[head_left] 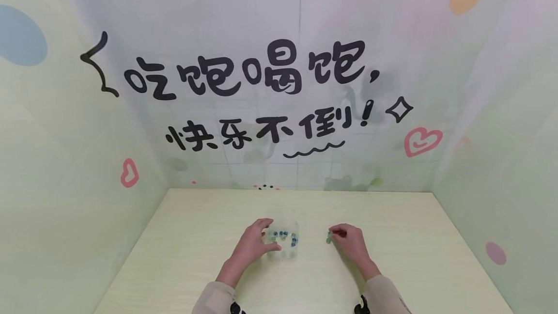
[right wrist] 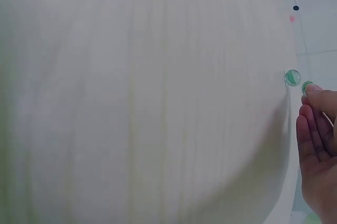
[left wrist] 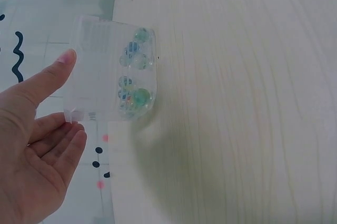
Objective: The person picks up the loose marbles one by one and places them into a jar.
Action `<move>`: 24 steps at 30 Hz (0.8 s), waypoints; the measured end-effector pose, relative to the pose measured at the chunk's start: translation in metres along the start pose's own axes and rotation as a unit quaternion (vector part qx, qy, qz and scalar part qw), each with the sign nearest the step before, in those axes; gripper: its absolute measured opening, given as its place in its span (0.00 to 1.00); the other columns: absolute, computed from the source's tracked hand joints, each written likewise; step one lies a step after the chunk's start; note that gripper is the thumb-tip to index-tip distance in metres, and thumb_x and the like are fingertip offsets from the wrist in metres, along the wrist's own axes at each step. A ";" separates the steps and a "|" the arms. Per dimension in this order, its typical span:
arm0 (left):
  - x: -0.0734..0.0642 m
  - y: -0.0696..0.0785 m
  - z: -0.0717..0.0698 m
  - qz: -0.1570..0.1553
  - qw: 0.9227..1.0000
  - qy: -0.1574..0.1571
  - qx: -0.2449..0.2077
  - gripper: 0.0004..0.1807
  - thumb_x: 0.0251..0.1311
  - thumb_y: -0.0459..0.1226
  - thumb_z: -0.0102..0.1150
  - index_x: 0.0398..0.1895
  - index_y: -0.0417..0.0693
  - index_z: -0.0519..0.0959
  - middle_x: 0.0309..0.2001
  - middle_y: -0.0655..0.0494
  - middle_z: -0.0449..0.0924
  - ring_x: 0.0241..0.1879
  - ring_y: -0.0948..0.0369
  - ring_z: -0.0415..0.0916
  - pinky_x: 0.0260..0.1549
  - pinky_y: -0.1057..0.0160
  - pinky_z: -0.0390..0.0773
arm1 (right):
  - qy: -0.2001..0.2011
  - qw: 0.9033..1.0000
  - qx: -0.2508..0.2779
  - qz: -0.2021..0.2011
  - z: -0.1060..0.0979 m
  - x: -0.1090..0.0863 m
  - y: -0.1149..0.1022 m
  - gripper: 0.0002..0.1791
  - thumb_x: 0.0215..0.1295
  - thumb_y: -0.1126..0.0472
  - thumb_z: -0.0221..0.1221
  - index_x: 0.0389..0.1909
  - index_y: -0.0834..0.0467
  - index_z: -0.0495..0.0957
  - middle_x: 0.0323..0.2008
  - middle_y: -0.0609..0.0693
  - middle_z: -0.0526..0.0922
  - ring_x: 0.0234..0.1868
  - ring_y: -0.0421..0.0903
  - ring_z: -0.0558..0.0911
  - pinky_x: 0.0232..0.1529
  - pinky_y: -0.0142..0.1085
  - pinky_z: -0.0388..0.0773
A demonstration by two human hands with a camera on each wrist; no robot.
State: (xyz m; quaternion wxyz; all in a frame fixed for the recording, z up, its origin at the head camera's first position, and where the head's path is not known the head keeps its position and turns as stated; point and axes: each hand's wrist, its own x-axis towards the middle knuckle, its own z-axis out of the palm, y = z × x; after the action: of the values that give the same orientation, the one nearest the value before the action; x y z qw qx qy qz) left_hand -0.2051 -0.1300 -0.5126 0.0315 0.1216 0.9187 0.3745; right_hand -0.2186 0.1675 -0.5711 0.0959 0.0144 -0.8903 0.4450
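Note:
My left hand [head_left: 252,243] holds a clear plastic box [left wrist: 95,76] on the table, thumb against one side and fingers at the other. Inside it lie several glass marbles [left wrist: 141,96], some green and some blue. To the right of the box, my right hand [head_left: 352,245] pinches a green glass marble [right wrist: 307,89] between thumb and fingertips. Right beside those fingertips, another clear-and-green marble [right wrist: 293,77] sits on the table; whether the two marbles touch is hard to tell.
The pale wooden table [head_left: 196,217] ends at a back wall [head_left: 279,168] printed with large black characters. Side walls [head_left: 65,183] with coloured spots and hearts stand to the left and right.

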 end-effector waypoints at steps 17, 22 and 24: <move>0.001 0.001 -0.001 0.008 1.000 0.003 -0.002 0.41 0.48 0.40 0.78 0.66 0.37 0.71 0.65 0.39 0.73 0.57 0.41 0.78 0.54 0.48 0.84 | 0.010 0.998 0.039 -0.038 -0.005 0.004 -0.033 0.07 0.58 0.70 0.68 0.37 0.59 0.87 0.35 0.52 0.89 0.36 0.43 0.85 0.38 0.25 0.84; 0.000 0.001 -0.001 0.006 1.000 0.003 -0.003 0.41 0.48 0.40 0.78 0.66 0.38 0.71 0.65 0.39 0.73 0.57 0.42 0.79 0.54 0.49 0.84 | 0.011 0.997 0.051 -0.052 -0.006 0.007 -0.048 0.07 0.58 0.70 0.68 0.36 0.58 0.88 0.35 0.51 0.89 0.36 0.42 0.85 0.38 0.25 0.84; 0.000 0.002 -0.002 0.007 1.000 0.003 0.000 0.41 0.48 0.40 0.78 0.66 0.38 0.71 0.65 0.39 0.73 0.57 0.42 0.79 0.54 0.49 0.84 | 0.012 0.996 0.054 -0.063 -0.006 0.006 -0.055 0.07 0.57 0.70 0.69 0.36 0.57 0.88 0.35 0.51 0.89 0.35 0.42 0.85 0.39 0.26 0.85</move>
State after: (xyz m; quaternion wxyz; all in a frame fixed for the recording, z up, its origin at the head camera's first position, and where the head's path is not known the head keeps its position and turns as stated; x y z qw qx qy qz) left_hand -0.2054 -0.1300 -0.5102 0.0260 0.1269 0.9181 0.3747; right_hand -0.2179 0.1389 -0.5228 0.1333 0.0700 -0.8610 0.4858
